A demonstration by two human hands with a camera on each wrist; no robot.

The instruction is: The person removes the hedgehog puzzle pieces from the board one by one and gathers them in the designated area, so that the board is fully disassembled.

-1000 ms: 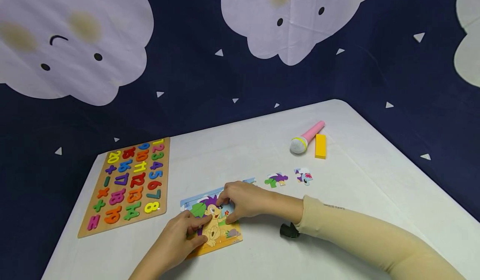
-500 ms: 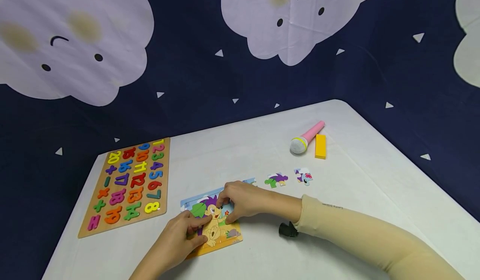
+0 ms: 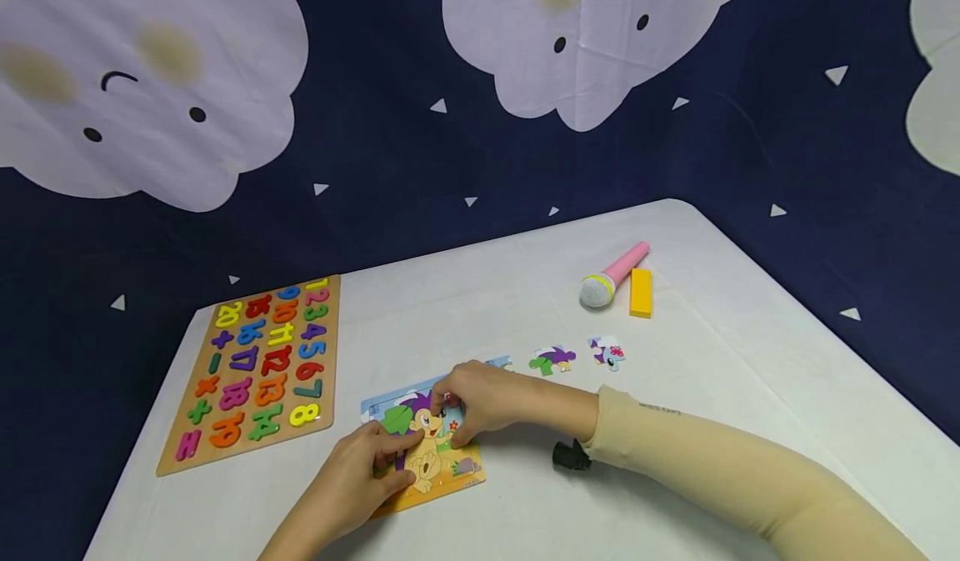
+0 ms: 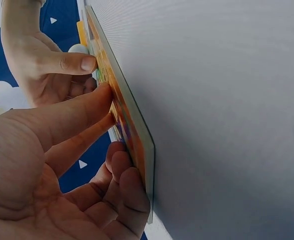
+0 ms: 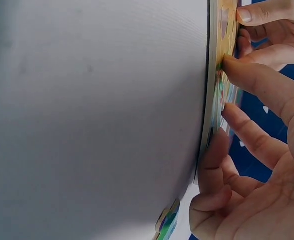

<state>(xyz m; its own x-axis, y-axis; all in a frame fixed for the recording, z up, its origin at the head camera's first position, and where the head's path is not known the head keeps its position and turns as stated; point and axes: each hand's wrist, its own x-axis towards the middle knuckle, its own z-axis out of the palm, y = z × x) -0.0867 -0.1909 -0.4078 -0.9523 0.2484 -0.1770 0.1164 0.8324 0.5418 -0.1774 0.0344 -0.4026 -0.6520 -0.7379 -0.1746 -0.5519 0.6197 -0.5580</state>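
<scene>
A jigsaw puzzle with a purple-haired hedgehog picture lies flat on the white table, in a thin board. My left hand rests at its lower left, with thumb and index fingertips touching the picture. My right hand comes over its upper right part and covers some of it. In the right wrist view, its thumb and index finger touch the puzzle face, spread apart. Whether a loose piece lies under these fingertips is hidden. Two loose puzzle pieces, one green and purple, one pale blue, lie beyond the right wrist.
A wooden number board with coloured numerals stands at the left of the table. Toward the far right lie a pink toy microphone and a yellow block. A black object shows under the right wrist.
My right hand and forearm have shifted slightly left, its fingers still on the puzzle. The left hand, the loose pieces and the other objects stay where they were.
</scene>
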